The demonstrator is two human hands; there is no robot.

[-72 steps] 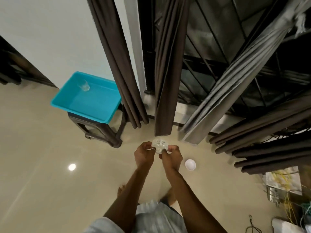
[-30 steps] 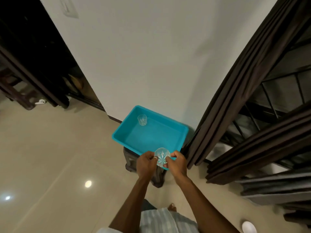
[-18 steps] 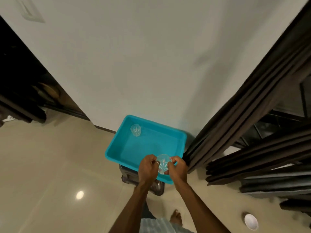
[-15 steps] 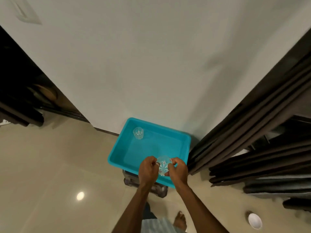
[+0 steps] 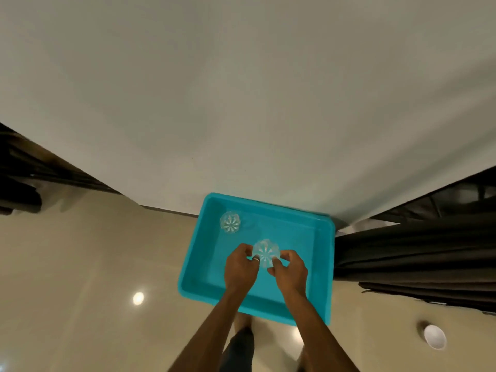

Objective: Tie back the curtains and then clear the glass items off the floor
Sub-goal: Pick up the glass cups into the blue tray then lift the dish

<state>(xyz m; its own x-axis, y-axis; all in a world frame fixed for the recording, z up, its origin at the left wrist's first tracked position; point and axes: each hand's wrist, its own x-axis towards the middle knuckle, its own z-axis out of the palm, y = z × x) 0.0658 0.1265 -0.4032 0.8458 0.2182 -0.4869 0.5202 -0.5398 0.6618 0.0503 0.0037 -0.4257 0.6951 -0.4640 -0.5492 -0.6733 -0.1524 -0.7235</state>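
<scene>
**Dim, warm light over a glossy floor**

Soft, dim indoor light falls from overhead, throwing a round white glare spot (image 5: 138, 298) on the glossy floor (image 5: 80, 264) to the left of the left hand (image 5: 239, 269). The glass (image 5: 265, 253) pinched between it and the right hand (image 5: 290, 272) glints faintly, its cut pattern soft. The curtains (image 5: 416, 264) to the right of the hands sink into near-black. The wall (image 5: 241, 103) beyond them shades evenly grey. The wide lens bows the edges, and the whole frame is slightly blurred.
</scene>
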